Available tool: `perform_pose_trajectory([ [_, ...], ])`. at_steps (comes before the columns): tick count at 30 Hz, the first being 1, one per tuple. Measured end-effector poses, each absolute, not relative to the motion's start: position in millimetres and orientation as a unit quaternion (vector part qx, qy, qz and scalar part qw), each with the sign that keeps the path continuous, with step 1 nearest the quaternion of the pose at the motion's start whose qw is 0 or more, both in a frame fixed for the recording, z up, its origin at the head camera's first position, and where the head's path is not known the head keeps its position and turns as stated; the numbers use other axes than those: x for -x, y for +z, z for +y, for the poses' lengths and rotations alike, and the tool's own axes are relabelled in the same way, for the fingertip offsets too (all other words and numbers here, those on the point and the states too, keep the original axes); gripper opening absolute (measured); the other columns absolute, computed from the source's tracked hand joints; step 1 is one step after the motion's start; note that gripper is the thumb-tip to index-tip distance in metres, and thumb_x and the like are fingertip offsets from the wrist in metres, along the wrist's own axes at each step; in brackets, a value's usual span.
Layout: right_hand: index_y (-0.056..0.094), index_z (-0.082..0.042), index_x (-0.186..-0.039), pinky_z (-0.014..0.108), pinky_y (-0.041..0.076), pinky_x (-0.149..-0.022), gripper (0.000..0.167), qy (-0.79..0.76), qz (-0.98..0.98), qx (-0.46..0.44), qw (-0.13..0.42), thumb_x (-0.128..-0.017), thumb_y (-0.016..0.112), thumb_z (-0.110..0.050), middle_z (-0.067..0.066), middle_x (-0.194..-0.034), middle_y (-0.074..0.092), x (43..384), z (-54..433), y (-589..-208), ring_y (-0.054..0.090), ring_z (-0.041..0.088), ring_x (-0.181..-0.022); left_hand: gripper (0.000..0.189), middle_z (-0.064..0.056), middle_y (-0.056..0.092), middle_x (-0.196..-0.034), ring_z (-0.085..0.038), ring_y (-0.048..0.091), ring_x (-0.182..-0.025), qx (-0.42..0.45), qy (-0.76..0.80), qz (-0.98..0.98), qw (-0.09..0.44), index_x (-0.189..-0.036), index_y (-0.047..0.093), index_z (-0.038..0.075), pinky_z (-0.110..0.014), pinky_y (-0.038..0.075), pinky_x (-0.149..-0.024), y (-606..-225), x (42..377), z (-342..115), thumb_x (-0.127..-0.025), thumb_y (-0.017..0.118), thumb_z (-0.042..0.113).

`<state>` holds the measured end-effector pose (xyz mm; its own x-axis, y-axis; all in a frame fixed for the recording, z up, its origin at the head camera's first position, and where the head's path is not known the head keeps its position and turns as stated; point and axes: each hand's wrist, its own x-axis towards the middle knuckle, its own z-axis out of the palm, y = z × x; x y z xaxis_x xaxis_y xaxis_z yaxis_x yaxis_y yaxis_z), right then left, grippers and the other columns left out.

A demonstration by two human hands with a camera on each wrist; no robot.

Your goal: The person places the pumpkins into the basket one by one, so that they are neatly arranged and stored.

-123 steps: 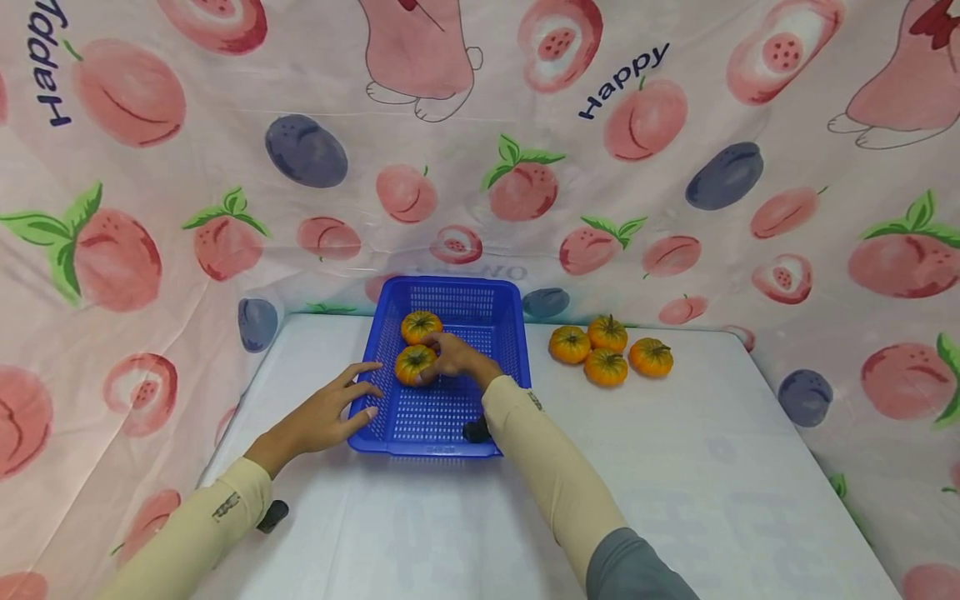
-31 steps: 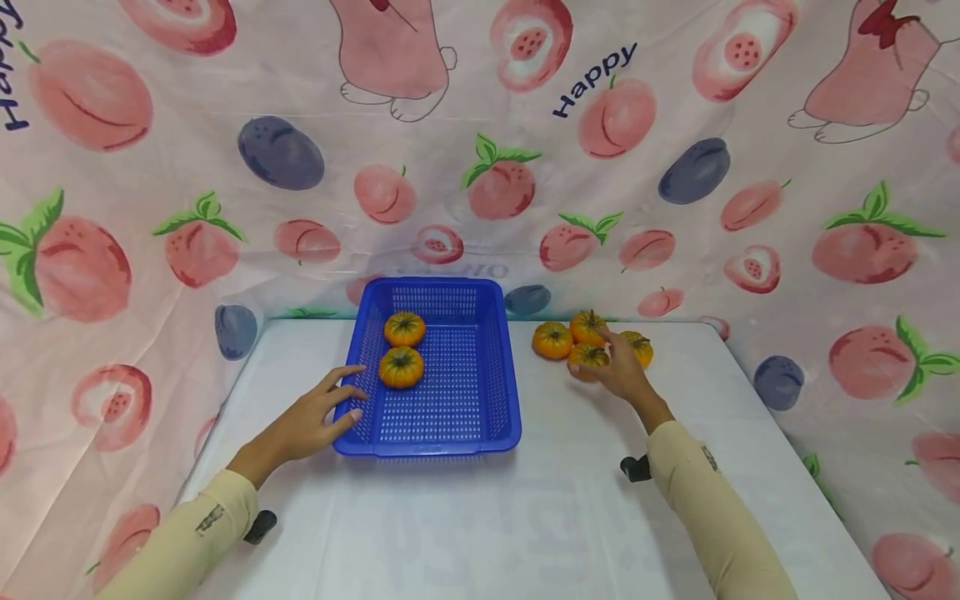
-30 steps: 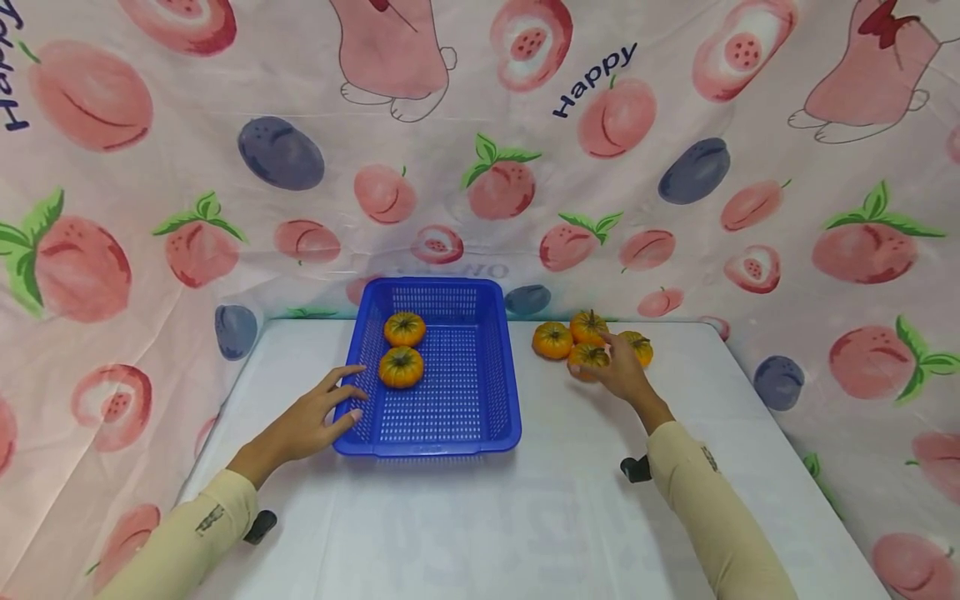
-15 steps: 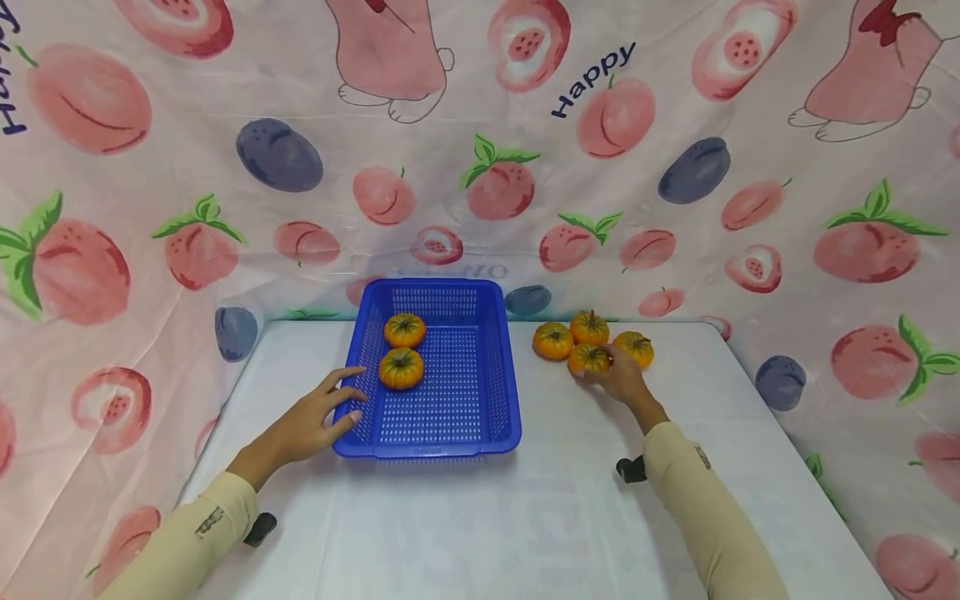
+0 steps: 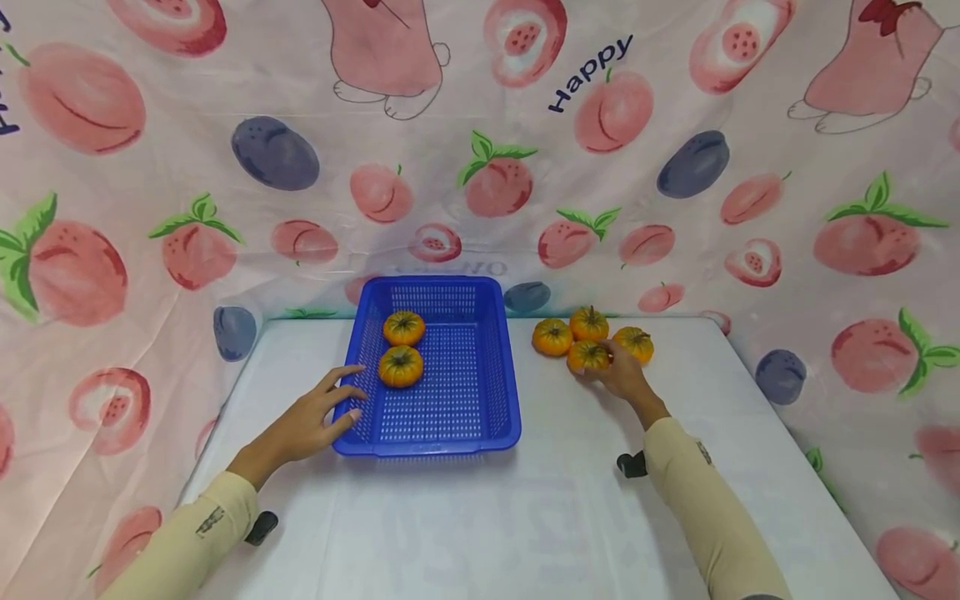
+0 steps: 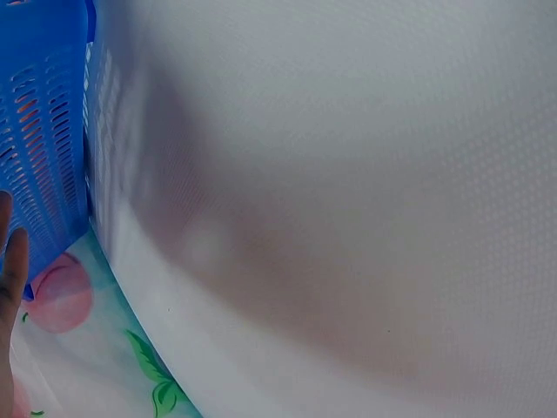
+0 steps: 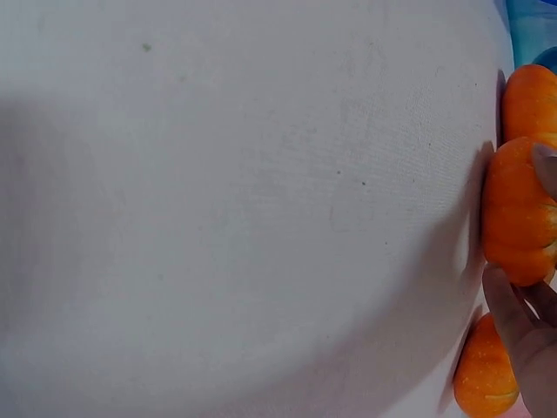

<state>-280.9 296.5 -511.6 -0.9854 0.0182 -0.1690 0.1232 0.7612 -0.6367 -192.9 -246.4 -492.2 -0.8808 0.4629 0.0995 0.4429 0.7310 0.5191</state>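
Observation:
My right hand grips the front pumpkin of a small orange group on the table. In the right wrist view, the thumb and fingers lie on opposite sides of that pumpkin. Beside it sit a left pumpkin, a back pumpkin and a right pumpkin. My left hand rests with spread fingers at the left rim of a blue plastic basket. Inside the basket, along its left side, are two pumpkins, a rear one and a nearer one.
A white cloth covers the table. Behind and at both sides hangs a pink fruit-print curtain. The basket stands near the table's back edge, left of the pumpkin group. Black wrist-camera pieces stick out beside both sleeves.
Four seconds ago my right hand was at the nearer pumpkin in the basket. It has moved right to the group and closed around the front pumpkin. The left hand stays at the rim.

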Motion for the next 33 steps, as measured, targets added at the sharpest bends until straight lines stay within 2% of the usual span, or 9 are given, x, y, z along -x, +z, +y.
perform_pose_trajectory([
  [11,0.034,0.001,-0.152,0.057,0.036,-0.116,0.077,-0.357,0.93,-0.038,0.084,-0.092,0.074,-0.024,0.027,-0.149,0.043,282.0,299.9,-514.6,0.044,0.043,-0.134,0.034,-0.007,0.029,-0.161,-0.048,0.037,-0.142,-0.239,0.272,0.932,0.024,-0.128,0.064,0.017,-0.067,0.044,-0.103,-489.6,191.7,-244.1,-0.098,0.061,0.033],
  [33,0.036,0.0,-0.151,0.056,0.038,-0.115,0.07,-0.354,0.93,-0.031,0.092,-0.094,0.071,-0.02,0.026,-0.147,0.045,276.5,297.6,-498.4,0.044,0.043,-0.133,0.034,-0.008,0.03,-0.161,-0.049,0.038,-0.142,-0.239,0.271,0.932,0.024,-0.128,0.064,0.016,-0.068,0.044,-0.103,-489.2,190.4,-244.1,-0.098,0.061,0.032],
])
